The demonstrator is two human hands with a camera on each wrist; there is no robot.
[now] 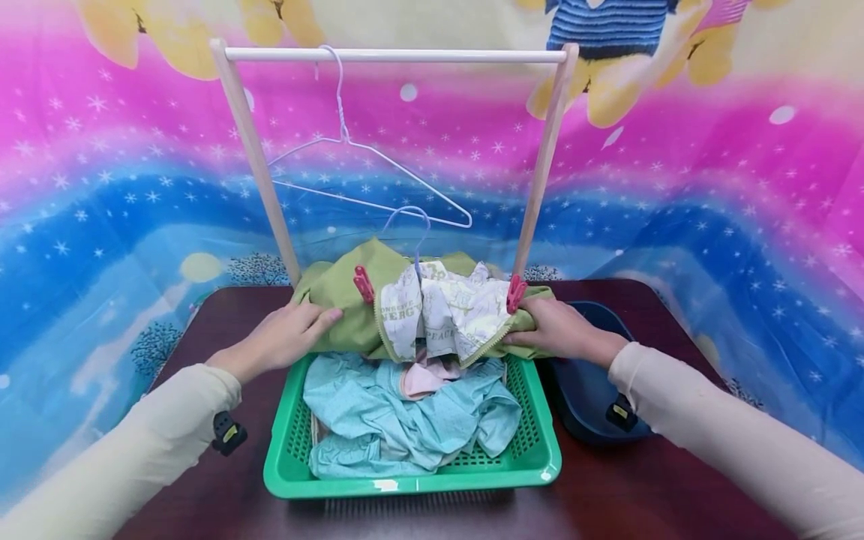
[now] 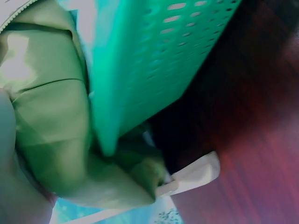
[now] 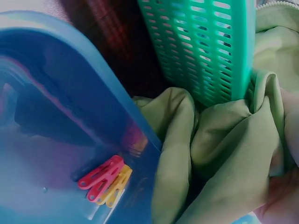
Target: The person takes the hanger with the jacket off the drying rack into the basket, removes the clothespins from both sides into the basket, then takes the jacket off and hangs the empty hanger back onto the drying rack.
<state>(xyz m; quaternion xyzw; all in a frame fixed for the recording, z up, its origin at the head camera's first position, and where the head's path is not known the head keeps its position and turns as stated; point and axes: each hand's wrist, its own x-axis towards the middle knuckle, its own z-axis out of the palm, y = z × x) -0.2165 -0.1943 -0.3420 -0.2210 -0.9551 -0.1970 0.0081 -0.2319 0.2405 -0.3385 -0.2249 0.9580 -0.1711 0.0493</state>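
A green zip-up jacket [image 1: 351, 307] with a white printed lining [image 1: 466, 307] lies bunched over the back of a green basket [image 1: 412, 487]. A lavender hanger hook [image 1: 424, 225] rises from its neck. One red clothespin [image 1: 363, 285] is clipped left of the lining, another red clothespin [image 1: 516, 292] right of it. My left hand [image 1: 286, 337] grips the jacket's left side, thumb on top and fingers mostly hidden. With my right hand [image 1: 563, 326] I hold its right side, beside the right clothespin. Light-blue clothing [image 1: 412, 420] fills the basket.
Behind the basket stands a wooden rack with a white rail [image 1: 439, 55], a wire hanger [image 1: 398, 169] hooked on it. At the right, partly under my forearm, a dark blue tub [image 1: 574, 405] holds a red clothespin [image 3: 103, 177] and a yellow clothespin [image 3: 115, 187].
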